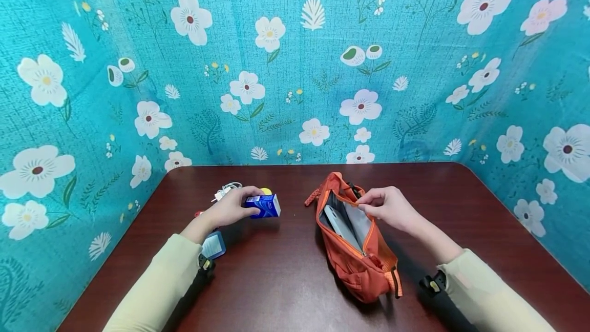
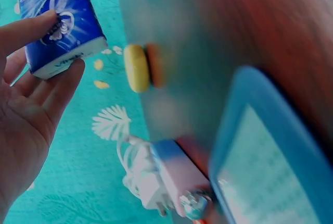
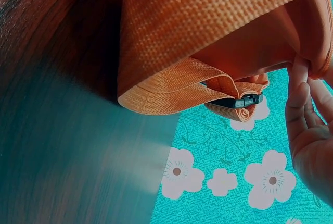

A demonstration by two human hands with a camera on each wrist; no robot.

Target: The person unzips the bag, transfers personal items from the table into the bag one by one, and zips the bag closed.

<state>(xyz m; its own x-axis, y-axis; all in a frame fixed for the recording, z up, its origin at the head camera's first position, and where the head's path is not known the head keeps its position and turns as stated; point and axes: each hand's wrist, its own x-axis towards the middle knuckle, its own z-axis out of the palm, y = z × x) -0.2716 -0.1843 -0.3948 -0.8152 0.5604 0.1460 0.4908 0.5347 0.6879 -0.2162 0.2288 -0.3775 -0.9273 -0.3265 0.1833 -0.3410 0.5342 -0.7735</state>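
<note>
My left hand [image 1: 233, 204] grips a small blue tissue pack [image 1: 265, 206] above the table, thumb on its printed face in the left wrist view and fingers along the other side. My right hand [image 1: 388, 208] pinches the right edge of the opening of an orange waist bag [image 1: 352, 268]. The bag's zip is undone, showing a grey lining [image 1: 358, 222] and a flat whitish object [image 1: 338, 223] tucked inside. In the right wrist view, the bag's wide orange strap [image 3: 218, 21] crosses in front, and a black buckle [image 3: 244, 101] hangs below it.
Left of the bag lie a blue-framed flat item [image 1: 213, 245], a white charger with cable [image 2: 148, 177], a round yellow thing [image 2: 136, 69] and a pinkish box-like item [image 2: 179, 174]. The dark wooden table [image 1: 272, 281] ends at a flowered teal cloth [image 1: 295, 65] behind.
</note>
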